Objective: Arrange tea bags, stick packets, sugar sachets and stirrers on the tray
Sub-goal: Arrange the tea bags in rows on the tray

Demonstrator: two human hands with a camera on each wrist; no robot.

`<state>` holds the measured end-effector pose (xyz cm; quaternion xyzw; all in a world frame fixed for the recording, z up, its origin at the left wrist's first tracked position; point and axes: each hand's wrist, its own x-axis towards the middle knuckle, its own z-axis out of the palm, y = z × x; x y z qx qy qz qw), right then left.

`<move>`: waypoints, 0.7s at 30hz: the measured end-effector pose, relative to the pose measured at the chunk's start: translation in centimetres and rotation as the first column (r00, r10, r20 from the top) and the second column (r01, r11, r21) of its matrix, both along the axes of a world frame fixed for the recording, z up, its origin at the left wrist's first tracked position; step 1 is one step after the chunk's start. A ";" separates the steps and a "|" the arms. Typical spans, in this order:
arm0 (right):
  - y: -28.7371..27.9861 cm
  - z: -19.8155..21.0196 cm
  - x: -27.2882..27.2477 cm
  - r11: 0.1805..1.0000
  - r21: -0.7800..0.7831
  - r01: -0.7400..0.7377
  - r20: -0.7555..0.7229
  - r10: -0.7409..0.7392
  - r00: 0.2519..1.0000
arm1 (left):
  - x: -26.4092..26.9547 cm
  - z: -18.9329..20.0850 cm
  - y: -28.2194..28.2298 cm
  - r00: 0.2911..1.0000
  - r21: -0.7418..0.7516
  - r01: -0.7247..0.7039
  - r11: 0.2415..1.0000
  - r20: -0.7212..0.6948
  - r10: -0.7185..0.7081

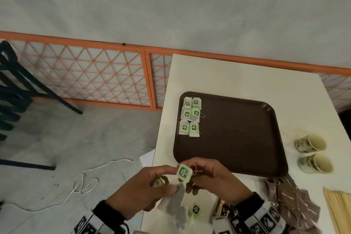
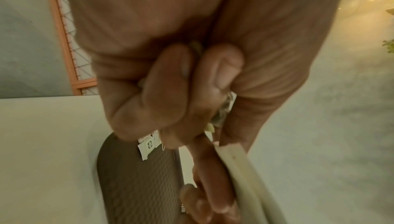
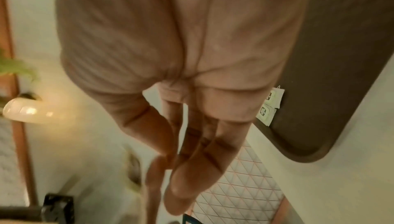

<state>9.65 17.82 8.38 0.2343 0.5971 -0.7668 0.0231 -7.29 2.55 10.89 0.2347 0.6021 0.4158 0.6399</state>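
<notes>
Holding a green tea-bag tag (image 1: 183, 173) between my two hands, I am keeping it above the near left corner of the brown tray (image 1: 237, 138), its printed face turned up toward me and its white string looping off to the right. My right hand (image 1: 214, 178) is pinching the tag's right edge with thumb and fingertips, the other fingers lying long and nearly straight in the right wrist view. My left hand (image 1: 144, 188) is touching the tag's left edge with its forefinger while the remaining fingers are curling tight around a bunch of tea bags (image 1: 175, 201); their grey pouches are hanging down below my fist, long axes pointing toward me, and I cannot count how many I am gripping.

Six tea bags (image 1: 190, 116) are lying flat on the tray's far left part in two columns of three, long axes running away from me, tags facing up. Two paper cups (image 1: 311, 153) are lying on their sides on the white table (image 1: 228, 74) to the right of the tray, mouths facing right. Brown stick packets (image 1: 292, 199) are lying heaped near the tray's near right corner, with pale wooden stirrers (image 1: 338, 209) just beside them, running toward me.
</notes>
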 end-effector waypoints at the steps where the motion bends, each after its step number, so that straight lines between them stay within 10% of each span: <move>1: 0.2 0.1 0.0 0.998 -0.055 0.012 -0.018 -0.013 1.000 | -0.3 -0.2 -0.2 1.000 -0.004 -0.007 1.000 -0.003 0.006; 11: -0.6 0.6 -2.0 0.961 0.276 0.014 0.100 -0.043 0.994 | -0.8 -0.1 0.5 0.945 0.133 0.062 0.989 -0.328 -0.016; 18: -1.8 0.3 -2.7 0.922 -0.387 -0.029 0.083 0.067 0.994 | -1.5 2.3 0.1 0.955 0.192 0.193 0.962 -0.260 -0.140; 21: -2.2 0.6 -2.2 0.917 -0.387 -0.099 0.024 0.118 0.993 | -2.1 2.6 -0.4 0.938 0.186 0.205 0.961 -0.319 -0.138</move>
